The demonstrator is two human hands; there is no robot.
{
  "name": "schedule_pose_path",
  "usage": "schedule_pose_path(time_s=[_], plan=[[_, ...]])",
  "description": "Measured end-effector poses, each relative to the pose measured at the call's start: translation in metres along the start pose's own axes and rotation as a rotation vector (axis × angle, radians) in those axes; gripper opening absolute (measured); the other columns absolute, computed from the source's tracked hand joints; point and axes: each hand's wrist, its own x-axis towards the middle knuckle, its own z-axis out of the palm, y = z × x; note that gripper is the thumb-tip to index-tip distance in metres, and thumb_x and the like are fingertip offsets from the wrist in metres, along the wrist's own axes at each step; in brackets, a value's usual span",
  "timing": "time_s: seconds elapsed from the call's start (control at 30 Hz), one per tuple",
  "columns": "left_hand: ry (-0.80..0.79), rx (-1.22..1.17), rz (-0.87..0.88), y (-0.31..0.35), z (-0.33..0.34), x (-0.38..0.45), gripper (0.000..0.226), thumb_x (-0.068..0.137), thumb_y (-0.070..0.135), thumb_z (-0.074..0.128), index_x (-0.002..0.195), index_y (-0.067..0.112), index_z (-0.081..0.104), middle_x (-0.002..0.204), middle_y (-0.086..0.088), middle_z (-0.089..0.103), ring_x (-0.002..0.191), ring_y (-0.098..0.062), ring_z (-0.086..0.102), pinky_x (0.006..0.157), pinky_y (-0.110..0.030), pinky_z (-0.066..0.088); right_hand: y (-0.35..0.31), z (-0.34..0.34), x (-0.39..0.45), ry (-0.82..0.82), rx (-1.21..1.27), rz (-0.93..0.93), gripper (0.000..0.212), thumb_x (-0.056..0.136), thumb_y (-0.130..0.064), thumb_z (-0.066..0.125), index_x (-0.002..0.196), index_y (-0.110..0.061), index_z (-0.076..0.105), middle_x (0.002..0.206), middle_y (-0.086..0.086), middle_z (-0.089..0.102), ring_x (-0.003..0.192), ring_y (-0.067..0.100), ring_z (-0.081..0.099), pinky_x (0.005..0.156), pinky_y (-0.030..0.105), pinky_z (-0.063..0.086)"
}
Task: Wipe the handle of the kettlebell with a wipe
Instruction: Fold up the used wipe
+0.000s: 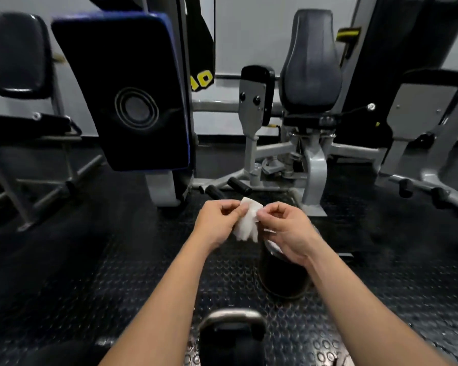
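a white wipe (246, 221) is pinched between both hands, left hand (217, 224) and right hand (288, 231), above a dark canister (283, 273). the kettlebell (232, 336) sits untouched on the studded floor (117, 273), nearest, its metal handle (232, 314) up.

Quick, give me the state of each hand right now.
Left hand: closed, pinching the wipe.
Right hand: closed, pinching the same wipe.

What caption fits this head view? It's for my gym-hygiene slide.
Both hands, left hand and right hand, hold a white wipe above the kettlebell, handle unwiped.
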Motion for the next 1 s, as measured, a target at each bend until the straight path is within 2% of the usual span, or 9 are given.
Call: schedule_pose_path(time_s=[0.1,0.23,0.37,0.47,0.53,0.63,0.73,0.8,1.0], plan=[[-0.013,-0.067,-0.009,0.025,-0.006,0.003,0.012,0.099,0.029,0.068,0.095,0.031,0.080,0.096,0.004,0.081,0.093,-0.013,0.075,0.088,-0.036,0.059,-0.021,0.008,-0.003,-0.073,0.065,-0.008,0.029,0.072,0.004,0.072,0.099,0.003,0.063,0.080,0.015,0.069,0.072,0.023,0.069,0.065,0.030,0.059],[-0.007,-0.111,-0.041,0.059,0.001,-0.003,0.011,0.096,0.033,0.072,0.096,0.026,0.081,0.091,-0.002,0.081,0.086,-0.017,0.073,0.080,-0.037,0.058,-0.038,0.023,-0.014,-0.035,-0.068,-0.033,0.005,0.091,-0.002,0.064,0.095,0.001,0.066,0.079,0.013,0.068,0.069,0.020,0.064,0.058,0.028,0.054],[0.190,-0.045,-0.011,0.087,0.009,-0.011,0.008,0.089,0.037,0.079,0.094,0.031,0.076,0.088,0.002,0.078,0.083,-0.014,0.073,0.071,-0.028,0.058,-0.052,0.030,-0.016,0.139,-0.223,-0.093,0.020,0.096,-0.016,0.064,0.083,-0.003,0.072,0.075,0.014,0.072,0.065,0.024,0.064,0.063,0.038,0.054],[0.065,-0.110,0.020,0.092,0.003,-0.016,0.026,0.083,0.048,0.081,0.092,0.024,0.081,0.084,0.002,0.079,0.080,-0.012,0.073,0.076,-0.034,0.060,-0.064,0.027,-0.013,0.270,-0.471,-0.197,0.024,0.093,-0.028,0.069,0.082,-0.007,0.075,0.067,0.007,0.068,0.056,0.015,0.054,0.054,0.030,0.044],[-0.013,-0.105,0.062,0.091,-0.004,-0.016,0.013,0.082,0.033,0.086,0.091,0.025,0.082,0.086,0.001,0.081,0.078,-0.008,0.072,0.078,-0.034,0.058,-0.072,0.027,-0.013,0.236,-0.580,-0.225,0.020,0.093,-0.028,0.069,0.083,-0.011,0.075,0.065,0.005,0.066,0.054,0.010,0.052,0.052,0.027,0.043],[0.002,-0.083,0.059,0.087,-0.021,-0.016,0.007,0.083,0.016,0.085,0.089,0.019,0.081,0.083,-0.002,0.080,0.075,-0.010,0.071,0.084,-0.039,0.061,-0.080,0.022,-0.013,0.139,-0.708,-0.191,0.017,0.093,-0.030,0.068,0.083,-0.017,0.073,0.076,0.004,0.074,0.067,0.017,0.064,0.063,0.038,0.053],[0.015,0.060,0.038,0.088,-0.049,-0.013,0.006,0.084,0.020,0.085,0.087,0.017,0.081,0.072,0.003,0.076,0.062,-0.003,0.065,0.065,-0.018,0.055,-0.099,0.007,-0.017,0.098,-0.737,-0.103,0.019,0.097,-0.026,0.063,0.085,-0.012,0.070,0.085,0.011,0.074,0.076,0.023,0.069,0.071,0.042,0.060],[-0.037,0.143,0.040,0.090,-0.062,-0.010,0.007,0.086,0.023,0.083,0.086,0.017,0.082,0.068,0.004,0.075,0.057,0.000,0.062,0.056,-0.011,0.049,-0.110,0.004,-0.019,0.051,-0.802,-0.076,0.019,0.097,-0.024,0.063,0.086,-0.009,0.067,0.083,0.009,0.073,0.074,0.020,0.067,0.071,0.038,0.060],[-0.070,0.196,-0.036,0.081,-0.061,0.022,0.007,0.090,0.024,0.080,0.085,0.019,0.082,0.075,-0.004,0.077,0.058,-0.005,0.064,0.062,-0.023,0.053,-0.111,0.001,-0.001,0.037,-0.485,-0.021,0.011,0.099,-0.007,0.057,0.090,-0.001,0.059,0.088,0.020,0.064,0.078,0.030,0.064,0.062,0.038,0.060]])
